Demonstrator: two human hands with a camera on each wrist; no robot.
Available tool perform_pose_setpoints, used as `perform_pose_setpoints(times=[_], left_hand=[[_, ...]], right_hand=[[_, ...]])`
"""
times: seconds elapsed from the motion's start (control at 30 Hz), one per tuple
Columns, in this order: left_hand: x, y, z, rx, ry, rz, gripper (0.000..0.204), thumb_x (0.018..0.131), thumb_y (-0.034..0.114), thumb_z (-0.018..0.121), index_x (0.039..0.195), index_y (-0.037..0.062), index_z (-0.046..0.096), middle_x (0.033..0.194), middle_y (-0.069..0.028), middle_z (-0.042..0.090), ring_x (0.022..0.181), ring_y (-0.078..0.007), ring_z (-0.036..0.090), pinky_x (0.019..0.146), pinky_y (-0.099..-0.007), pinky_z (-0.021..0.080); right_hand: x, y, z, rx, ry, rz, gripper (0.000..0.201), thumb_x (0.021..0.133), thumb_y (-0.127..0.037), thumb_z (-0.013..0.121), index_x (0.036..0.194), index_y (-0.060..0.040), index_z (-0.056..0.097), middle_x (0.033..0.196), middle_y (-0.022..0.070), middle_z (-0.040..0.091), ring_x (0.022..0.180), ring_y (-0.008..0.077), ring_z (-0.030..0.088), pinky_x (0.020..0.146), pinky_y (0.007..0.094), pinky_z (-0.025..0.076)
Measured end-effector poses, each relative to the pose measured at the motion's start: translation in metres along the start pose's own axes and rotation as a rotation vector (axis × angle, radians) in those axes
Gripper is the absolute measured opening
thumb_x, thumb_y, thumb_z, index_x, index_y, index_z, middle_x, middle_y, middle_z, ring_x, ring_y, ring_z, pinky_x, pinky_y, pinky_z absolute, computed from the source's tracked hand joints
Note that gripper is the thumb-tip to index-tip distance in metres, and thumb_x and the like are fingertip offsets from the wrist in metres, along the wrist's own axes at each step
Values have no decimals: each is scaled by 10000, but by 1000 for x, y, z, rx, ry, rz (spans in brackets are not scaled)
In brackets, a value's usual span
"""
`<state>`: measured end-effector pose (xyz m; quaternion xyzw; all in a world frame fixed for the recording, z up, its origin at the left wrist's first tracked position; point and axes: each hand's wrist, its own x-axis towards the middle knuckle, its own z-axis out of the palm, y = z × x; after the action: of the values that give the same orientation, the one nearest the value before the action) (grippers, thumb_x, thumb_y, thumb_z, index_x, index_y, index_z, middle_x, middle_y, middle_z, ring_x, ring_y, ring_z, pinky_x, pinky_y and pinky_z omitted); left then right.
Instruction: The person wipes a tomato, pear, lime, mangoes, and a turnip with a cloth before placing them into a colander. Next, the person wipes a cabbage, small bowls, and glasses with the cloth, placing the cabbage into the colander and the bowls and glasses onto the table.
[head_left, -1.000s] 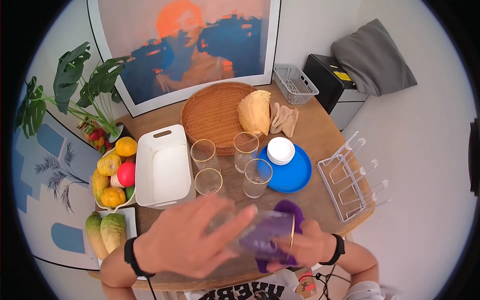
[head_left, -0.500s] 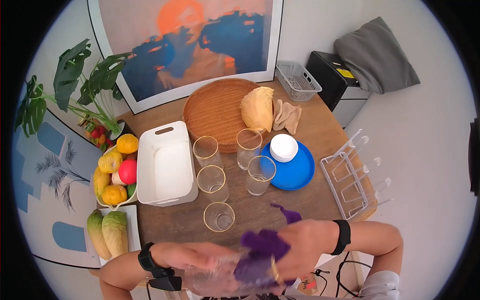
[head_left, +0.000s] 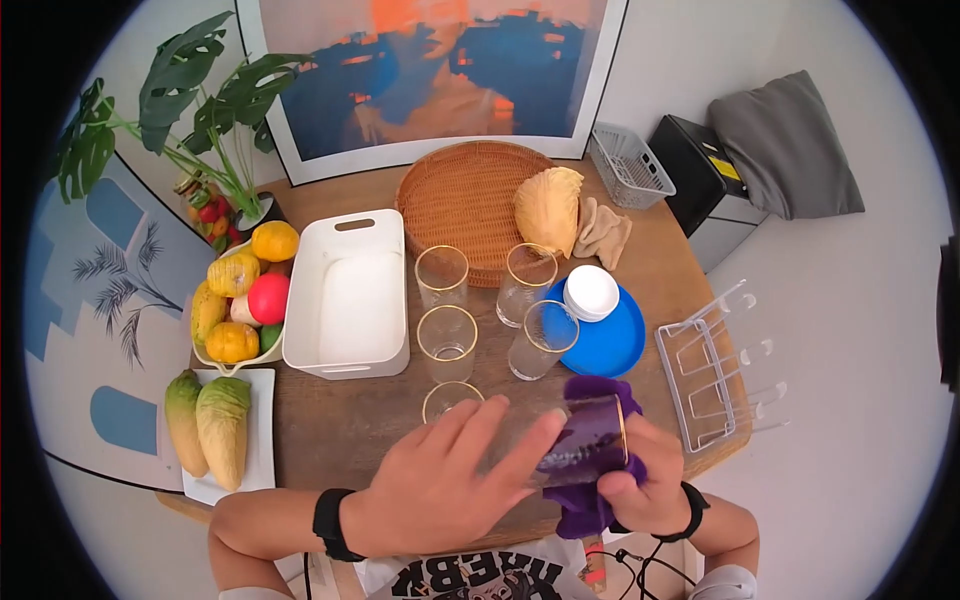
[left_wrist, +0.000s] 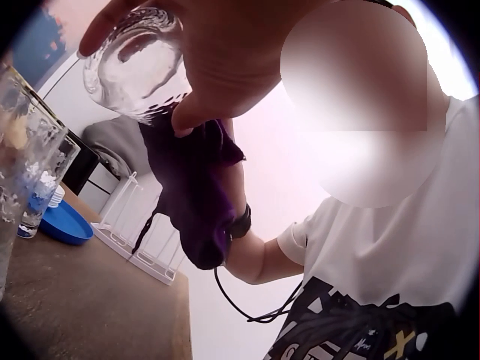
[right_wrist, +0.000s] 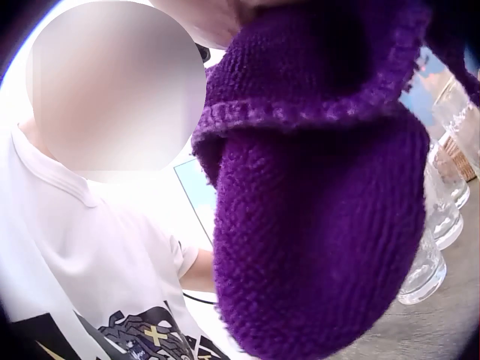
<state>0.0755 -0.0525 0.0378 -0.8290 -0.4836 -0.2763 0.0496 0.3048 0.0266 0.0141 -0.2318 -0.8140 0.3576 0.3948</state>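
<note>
In the head view a clear drinking glass (head_left: 588, 440) with a gold rim lies tilted on its side between both hands, above the table's near edge. My left hand (head_left: 430, 480) grips its base end, with thumb and fingers around the thick bottom (left_wrist: 139, 64) in the left wrist view. At the rim end, my right hand (head_left: 650, 480) holds a purple cloth (head_left: 583, 510) against the glass. Purple shows through the glass wall, and cloth bulges out on both sides. Folds of the fuzzy cloth (right_wrist: 322, 247) fill most of the right wrist view.
Several gold-rimmed glasses (head_left: 447, 340) stand mid-table, one partly behind my left hand. Around them are a white bin (head_left: 392, 345), a wicker tray (head_left: 450, 200), a blue plate (head_left: 620, 345) with white bowls (head_left: 591, 292), a drying rack (head_left: 700, 385) and a fruit bowl (head_left: 225, 365).
The held glass dipped close to my body half a second ago and is now farther out over the table edge. The right hand with the cloth has turned about the rim. The head view has shifted.
</note>
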Motion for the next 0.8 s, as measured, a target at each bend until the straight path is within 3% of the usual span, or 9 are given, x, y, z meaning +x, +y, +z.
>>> perform_pose_setpoints(times=[0.2,0.27,0.33,0.37,0.47,0.53,0.6,0.73,0.8], left_hand=[[7,7,2,-596,-101,-52,845,763,285,792,1427,-34,380,1183,-222,543,1090,-371,564,977,-439,451],[5,2,4,-844,-343,-108,874,800,318,765,1446,-69,321,1278,-230,518,1146,-348,553,1035,-400,412],[1,-4,23,-1691,-683,-36,844,752,447,808,1320,-78,472,1146,-145,622,996,-184,575,842,-329,473],[-12,-4,30,-2081,-995,-240,802,810,338,788,1393,-61,407,1279,-122,547,1147,-201,515,972,-349,420],[-52,-9,65,-2667,-966,-730,928,802,364,746,1446,-110,275,1387,-215,468,1220,-290,529,1070,-376,383],[-53,-9,73,-2723,-1103,-929,970,798,409,733,1450,-122,249,1461,-196,407,1296,-250,469,1072,-372,384],[-66,-17,94,-2631,-1432,-613,978,814,398,730,1462,-124,217,1506,-201,340,1375,-241,372,1137,-378,293],[-36,-1,54,-2315,-881,-275,820,912,190,654,1518,-32,148,1518,-143,321,1394,-241,333,1142,-351,271],[-26,-5,38,-2050,-988,-355,888,898,319,685,1501,-72,162,1555,-192,247,1433,-254,257,1174,-375,192]], right_hand=[[10,-38,-33,-349,-149,-438,379,673,-392,846,858,-103,685,882,46,673,658,214,666,512,283,511],[11,-52,-45,-247,-307,-512,264,756,-219,808,852,-39,640,829,97,654,708,268,689,609,382,568],[13,-46,-48,-116,-401,-596,172,810,-192,728,840,-49,636,823,97,662,692,262,687,615,400,573],[13,-45,-41,-26,-374,-632,192,865,-253,678,864,-65,642,822,59,661,632,213,645,555,341,504],[19,-45,-25,21,-206,-766,293,929,-345,609,832,-71,652,727,35,630,560,153,583,452,273,379],[31,-47,-30,-168,-314,-997,279,926,-324,608,831,-66,653,752,36,640,561,165,588,431,280,392],[32,-46,-32,-212,-356,-1061,259,923,-317,608,833,-79,655,761,30,640,568,177,590,440,282,406],[20,-24,-33,-112,-418,-886,303,864,-394,669,831,-93,652,794,25,646,592,197,612,486,298,447],[14,-5,-35,-43,-329,-635,371,763,-454,748,777,-98,644,832,38,655,627,212,654,511,304,511]])
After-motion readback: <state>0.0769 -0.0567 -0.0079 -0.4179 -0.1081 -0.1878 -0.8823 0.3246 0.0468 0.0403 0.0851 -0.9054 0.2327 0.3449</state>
